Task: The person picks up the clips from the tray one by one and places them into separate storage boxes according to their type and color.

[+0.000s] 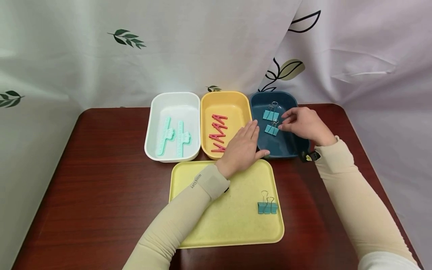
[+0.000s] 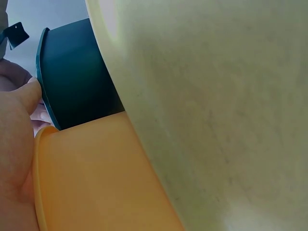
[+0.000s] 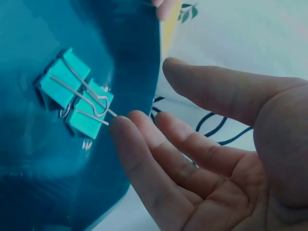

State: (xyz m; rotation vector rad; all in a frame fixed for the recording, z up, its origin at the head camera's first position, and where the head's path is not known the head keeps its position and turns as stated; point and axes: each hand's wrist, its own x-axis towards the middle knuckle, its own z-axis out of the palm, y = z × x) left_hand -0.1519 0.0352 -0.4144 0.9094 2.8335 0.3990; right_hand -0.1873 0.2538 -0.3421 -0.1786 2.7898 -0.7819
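Note:
Two teal binder clips (image 1: 271,115) lie near each other inside the dark blue bin (image 1: 281,148). My right hand (image 1: 305,123) reaches over that bin with its thumb and fingers apart and nothing between them. In the right wrist view, the index fingertip (image 3: 120,122) is right at the wire handles of the binder clips (image 3: 89,120). Fingers straight, my left hand (image 1: 241,148) lies across the adjoining rims of the yellow bin (image 1: 236,98) and the blue bin, its thumb at the blue bin's front rim. More teal binder clips (image 1: 267,208) sit on the yellow tray (image 1: 233,225).
Several red clothespins (image 1: 217,137) lie in the yellow bin. To its left, a white bin (image 1: 153,123) holds two mint sealing clips (image 1: 182,138). The bins stand in a row behind the tray on a dark wooden table (image 1: 101,180), with a patterned curtain (image 1: 202,45) behind.

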